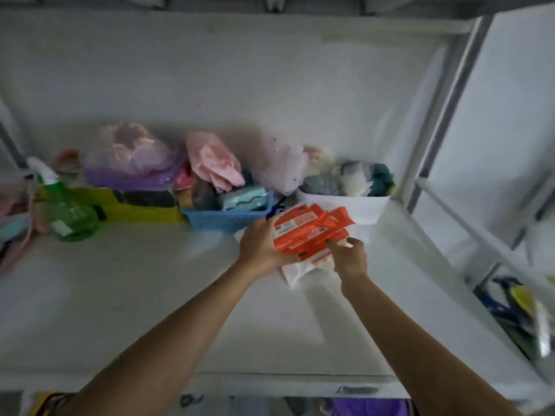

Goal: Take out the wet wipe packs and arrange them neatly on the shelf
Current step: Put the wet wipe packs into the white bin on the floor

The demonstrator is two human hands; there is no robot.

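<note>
Together, both hands [303, 250] around wipe packs [309, 232].

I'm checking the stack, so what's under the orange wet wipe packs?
Under the orange wet wipe packs, a white wrapper pokes out on the shelf. Packs and both hands cover the rest.

Dim, flat indoor light w/ a grey-blue cast. Soft shadows on the shelf [126, 295] under both forearms & behind the clutter at the back wall. Whole frame soft, motion-smeared. Wide-angle bend at edges; right-side uprights [450, 94] lean. No glare.
</note>
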